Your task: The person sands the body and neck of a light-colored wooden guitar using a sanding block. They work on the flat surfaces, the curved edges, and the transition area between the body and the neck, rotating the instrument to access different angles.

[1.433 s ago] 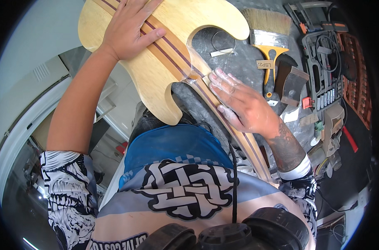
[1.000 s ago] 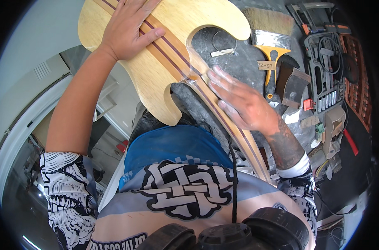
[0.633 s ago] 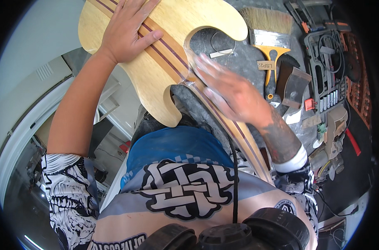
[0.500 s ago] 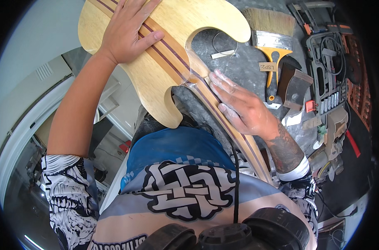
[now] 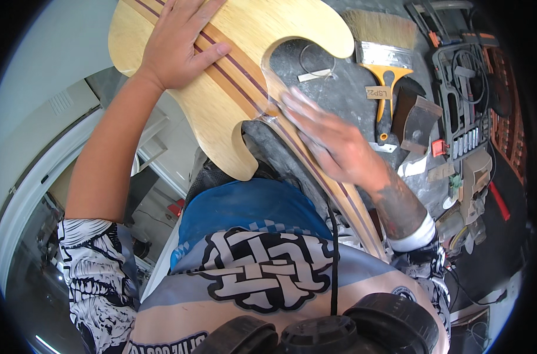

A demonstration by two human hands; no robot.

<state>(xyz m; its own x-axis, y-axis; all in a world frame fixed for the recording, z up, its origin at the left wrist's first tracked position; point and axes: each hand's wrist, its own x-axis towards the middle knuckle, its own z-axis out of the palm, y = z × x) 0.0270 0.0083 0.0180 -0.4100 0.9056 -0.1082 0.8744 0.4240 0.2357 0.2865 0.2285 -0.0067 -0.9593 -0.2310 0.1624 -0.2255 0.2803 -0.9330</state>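
An unpainted wooden guitar body (image 5: 215, 121), pale with darker stripes along its middle and two curved horns, lies in front of me. Its striped neck (image 5: 358, 215) runs toward my right side. My left hand (image 5: 180, 50) rests flat on the body, fingers stretched out, thumb apart. Dust whitens the fingers of my right hand (image 5: 333, 138), which lie stretched along the neck close to where it joins the body. That hand is slightly blurred, and its palm side is hidden; I see nothing held in it.
On the dusty grey work surface (image 5: 339, 76) lie a wide brush (image 5: 386, 65) with a yellow handle, a dark sanding block (image 5: 420, 124) and a wire loop with a tag (image 5: 314, 75). Further right are an open socket case (image 5: 466, 141) and a red-handled tool (image 5: 499, 202).
My right hand has slid a little up the neck toward the guitar body, its fingers straighter. The body has shifted very slightly left; my left hand stays on it.
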